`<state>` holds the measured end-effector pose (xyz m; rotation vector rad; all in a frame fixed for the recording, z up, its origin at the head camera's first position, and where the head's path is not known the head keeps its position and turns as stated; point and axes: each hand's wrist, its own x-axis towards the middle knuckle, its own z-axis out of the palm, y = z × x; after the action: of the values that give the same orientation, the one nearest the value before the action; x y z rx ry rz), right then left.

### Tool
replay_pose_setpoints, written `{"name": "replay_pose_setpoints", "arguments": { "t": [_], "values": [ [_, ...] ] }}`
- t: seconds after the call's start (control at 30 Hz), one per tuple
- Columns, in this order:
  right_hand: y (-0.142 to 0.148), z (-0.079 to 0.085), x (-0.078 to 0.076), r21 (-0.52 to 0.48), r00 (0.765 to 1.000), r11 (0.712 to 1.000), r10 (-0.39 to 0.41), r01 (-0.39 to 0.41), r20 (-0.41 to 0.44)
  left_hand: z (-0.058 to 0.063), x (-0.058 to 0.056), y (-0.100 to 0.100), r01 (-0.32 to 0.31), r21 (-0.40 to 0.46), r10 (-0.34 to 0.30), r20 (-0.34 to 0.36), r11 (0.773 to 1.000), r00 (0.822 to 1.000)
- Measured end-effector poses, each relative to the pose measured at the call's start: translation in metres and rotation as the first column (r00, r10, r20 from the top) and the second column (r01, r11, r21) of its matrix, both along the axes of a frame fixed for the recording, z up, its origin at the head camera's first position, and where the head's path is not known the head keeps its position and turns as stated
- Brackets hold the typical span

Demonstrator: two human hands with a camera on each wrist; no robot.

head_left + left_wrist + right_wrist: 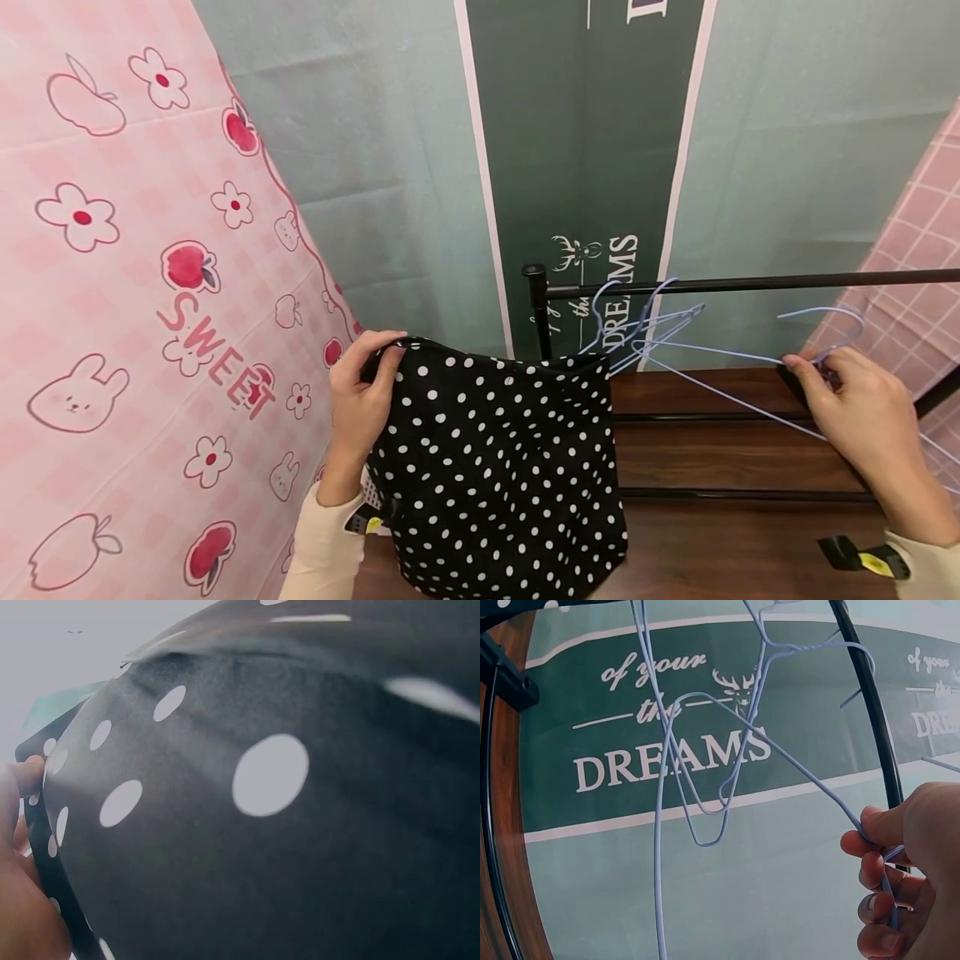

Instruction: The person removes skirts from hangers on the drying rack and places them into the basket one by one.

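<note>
A black garment with white polka dots (502, 467), its exact kind unclear, hangs from my left hand (367, 383). Thumb and fingers pinch its top edge at the left corner; in the left wrist view the dotted cloth (225, 847) covers most of the picture. My right hand (862, 400) grips a light-blue wire hanger (720, 392) just below its hook. The hanger's left end reaches close to the garment's top right corner. In the right wrist view, fingers (877, 907) curl round the hanger's wire neck.
More blue wire hangers (652, 321) hang at the left end of a black rack's top bar (787, 282). Lower black rails (735, 494) cross above brown wood (697, 542). A pink printed cloth (135, 300) stands on the left, a green printed curtain (577, 150) behind.
</note>
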<state>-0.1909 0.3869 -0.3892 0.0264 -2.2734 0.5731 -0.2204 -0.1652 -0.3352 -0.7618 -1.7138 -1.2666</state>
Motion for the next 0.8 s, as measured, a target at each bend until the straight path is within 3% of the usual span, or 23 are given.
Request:
{"name": "replay_pose_setpoints", "arguments": {
  "t": [0.8],
  "values": [
    [0.005,-0.004,0.001,0.018,0.996,0.999,-0.028,0.026,0.088,0.010,-0.009,-0.029,-0.096,0.100,0.089,0.077,0.990,0.993]
  ]
}}
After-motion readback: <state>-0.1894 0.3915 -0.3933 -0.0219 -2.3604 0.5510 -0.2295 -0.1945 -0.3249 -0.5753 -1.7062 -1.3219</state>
